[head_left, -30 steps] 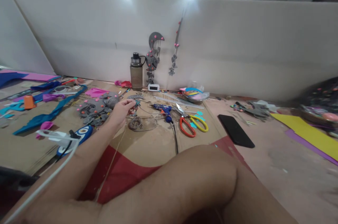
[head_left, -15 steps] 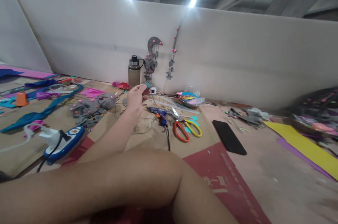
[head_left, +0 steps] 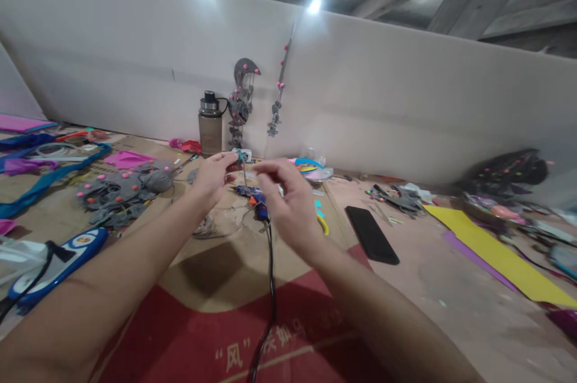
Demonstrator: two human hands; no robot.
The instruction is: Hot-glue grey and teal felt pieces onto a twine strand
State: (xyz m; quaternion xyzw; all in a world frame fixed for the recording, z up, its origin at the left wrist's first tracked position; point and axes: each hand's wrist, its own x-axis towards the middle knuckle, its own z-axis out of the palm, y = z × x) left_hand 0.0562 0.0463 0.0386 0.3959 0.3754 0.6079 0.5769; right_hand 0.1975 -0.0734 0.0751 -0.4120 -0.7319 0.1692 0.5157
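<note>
My left hand [head_left: 216, 175] pinches a small teal cut-out [head_left: 241, 156] between thumb and fingers, above the cardboard. From it a thin cord [head_left: 245, 175] hangs down. To the right, my right hand [head_left: 288, 199] is raised with fingers partly bent and thumb apart; nothing shows between them, though the fingertips are slightly blurred near the cord. Below and between both hands lies a blue glue gun [head_left: 259, 205], its black cable running toward me. Mostly hidden behind my right hand, scissors show a yellow handle [head_left: 323, 225]. Small teal cut-outs [head_left: 319, 208] lie beside them.
A water bottle [head_left: 210, 124] stands by the white partition [head_left: 383, 88], near grey hanging ornaments [head_left: 238, 106] with pink dots. A black phone [head_left: 372, 234] lies right, with yellow sheet [head_left: 496, 251] beyond. Left are grey felt pieces [head_left: 126, 187] and a blue power strip [head_left: 58, 266].
My right hand has come up from the front edge, toward my left hand, and now covers most of the scissors. My left hand keeps the teal cut-out. The view has shifted right.
</note>
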